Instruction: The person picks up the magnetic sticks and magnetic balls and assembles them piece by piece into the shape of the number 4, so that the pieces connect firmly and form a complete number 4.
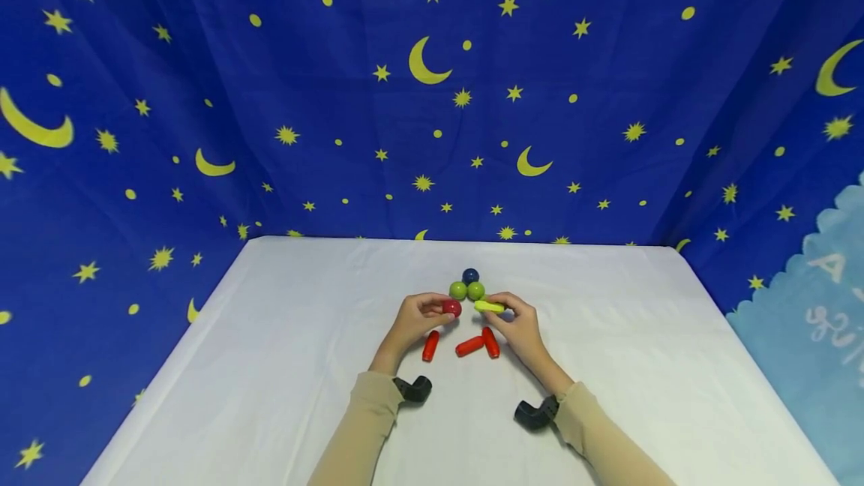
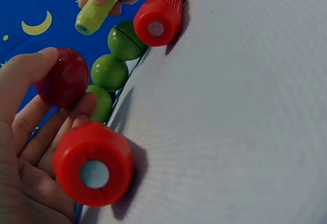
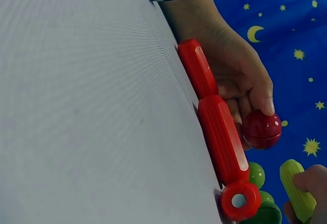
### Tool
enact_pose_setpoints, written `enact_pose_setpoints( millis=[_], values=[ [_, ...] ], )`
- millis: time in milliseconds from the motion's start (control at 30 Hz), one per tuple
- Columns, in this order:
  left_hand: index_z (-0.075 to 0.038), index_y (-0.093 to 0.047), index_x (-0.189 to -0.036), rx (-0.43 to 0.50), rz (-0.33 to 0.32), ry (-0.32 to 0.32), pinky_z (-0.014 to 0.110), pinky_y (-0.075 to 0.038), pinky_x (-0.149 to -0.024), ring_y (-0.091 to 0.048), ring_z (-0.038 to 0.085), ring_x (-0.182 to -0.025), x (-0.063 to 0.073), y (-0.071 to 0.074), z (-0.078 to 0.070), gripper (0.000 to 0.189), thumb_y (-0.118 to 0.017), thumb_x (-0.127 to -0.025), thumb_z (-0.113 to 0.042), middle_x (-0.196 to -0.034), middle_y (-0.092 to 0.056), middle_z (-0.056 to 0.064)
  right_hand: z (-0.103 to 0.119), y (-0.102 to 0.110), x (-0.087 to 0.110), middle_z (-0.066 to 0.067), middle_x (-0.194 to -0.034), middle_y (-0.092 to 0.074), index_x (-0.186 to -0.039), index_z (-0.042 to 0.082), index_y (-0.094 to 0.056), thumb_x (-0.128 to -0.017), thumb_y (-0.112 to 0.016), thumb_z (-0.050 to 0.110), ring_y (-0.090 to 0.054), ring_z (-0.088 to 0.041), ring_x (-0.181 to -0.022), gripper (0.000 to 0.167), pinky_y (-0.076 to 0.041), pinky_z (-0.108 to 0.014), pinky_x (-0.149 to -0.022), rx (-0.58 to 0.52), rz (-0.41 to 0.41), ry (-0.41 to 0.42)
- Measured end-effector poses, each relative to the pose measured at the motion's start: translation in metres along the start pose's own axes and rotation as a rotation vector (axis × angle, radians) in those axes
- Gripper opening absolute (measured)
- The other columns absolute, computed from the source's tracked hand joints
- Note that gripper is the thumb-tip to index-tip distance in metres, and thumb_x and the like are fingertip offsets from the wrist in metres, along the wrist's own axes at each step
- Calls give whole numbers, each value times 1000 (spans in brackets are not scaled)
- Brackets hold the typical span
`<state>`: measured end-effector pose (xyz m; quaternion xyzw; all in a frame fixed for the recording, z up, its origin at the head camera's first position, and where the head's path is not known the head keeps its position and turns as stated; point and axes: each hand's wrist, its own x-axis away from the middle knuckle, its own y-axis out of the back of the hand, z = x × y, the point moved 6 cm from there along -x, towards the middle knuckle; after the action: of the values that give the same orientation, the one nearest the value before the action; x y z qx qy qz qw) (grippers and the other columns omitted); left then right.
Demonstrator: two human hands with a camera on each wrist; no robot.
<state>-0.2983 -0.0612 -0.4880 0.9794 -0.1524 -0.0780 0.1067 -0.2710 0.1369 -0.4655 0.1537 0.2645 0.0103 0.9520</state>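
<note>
My left hand (image 1: 420,319) pinches a glossy red ball (image 1: 451,309) between thumb and fingers, held up off the table in the left wrist view. Opposite it, my right hand (image 1: 518,321) pinches a yellow-green ribbed rod (image 1: 489,307) by one end. Just beyond the hands, two light green balls (image 1: 458,290) sit side by side with a dark blue ball (image 1: 470,276) behind them. Several green balls (image 2: 110,72) show in the left wrist view. A red rod (image 2: 94,165) with a round metal end lies close by my left palm.
Nearer the wrists, two more red rods (image 1: 469,346) meet at an angle on the white tablecloth (image 1: 304,366). Black wrist mounts (image 1: 536,415) jut inward from both sleeves. A blue curtain (image 1: 378,111) with yellow moons and stars stands behind the table.
</note>
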Motion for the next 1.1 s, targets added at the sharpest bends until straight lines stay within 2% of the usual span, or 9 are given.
enact_pose_setpoints(
  millis=[133,333,433,700,800,933,1033,1100],
  values=[
    [8,-65,-110,17,8,-17,21,-55,-78,-63,7,-82,-1,-1,0,34,-72,-81,-7,-105,-68,25,2,-1,1,-22,-97,-69,-101,-9,-66,-80,-70,-5,-60,-18,-89,22,-46,-17,-82,-4,23,-1],
    [5,-67,-111,29,2,-17,20,-54,-76,-65,8,-81,-11,-4,22,34,-75,-80,-7,-106,-69,23,4,-4,1,-22,-97,-69,-101,-10,-66,-80,-69,-6,-61,-25,-90,22,-48,-19,-83,8,46,12],
    [1,-69,-110,28,6,-7,19,-54,-75,-65,7,-81,-13,-5,28,34,-76,-79,-10,-106,-70,20,5,-5,2,-22,-97,-69,-100,-11,-66,-80,-70,-5,-61,-24,-90,22,-49,-20,-83,3,54,18],
    [4,-66,-113,70,49,7,20,-55,-73,-66,4,-79,-11,-8,30,36,-74,-80,-6,-103,-69,25,5,-8,2,-23,-100,-69,-102,-10,-67,-80,-70,-5,-61,-15,-92,23,-49,-21,-84,-10,97,-5],
    [6,-65,-115,86,76,10,21,-55,-75,-66,4,-80,-11,-8,28,37,-73,-80,-4,-105,-68,27,6,-9,3,-22,-102,-69,-103,-9,-68,-80,-70,-4,-61,-11,-95,24,-48,-20,-85,-11,110,-14],
    [8,-64,-115,100,109,4,22,-55,-76,-66,5,-80,-6,-8,12,37,-72,-81,-4,-104,-67,28,6,-9,3,-22,-101,-69,-103,-9,-68,-80,-70,-3,-60,-9,-95,24,-48,-19,-85,-18,113,-13],
    [9,-64,-114,103,112,6,22,-55,-75,-66,4,-79,-1,-7,2,37,-72,-81,-5,-102,-68,27,6,-10,3,-22,-101,-69,-103,-8,-67,-80,-70,-3,-60,-8,-93,23,-48,-20,-84,-27,119,-8],
    [9,-63,-114,107,113,13,21,-55,-74,-65,4,-78,-1,-6,2,37,-72,-81,-5,-103,-67,29,0,-11,3,-22,-102,-69,-103,-7,-67,-81,-70,-3,-59,-9,-93,23,-48,-20,-84,-36,123,-13]
  ],
)
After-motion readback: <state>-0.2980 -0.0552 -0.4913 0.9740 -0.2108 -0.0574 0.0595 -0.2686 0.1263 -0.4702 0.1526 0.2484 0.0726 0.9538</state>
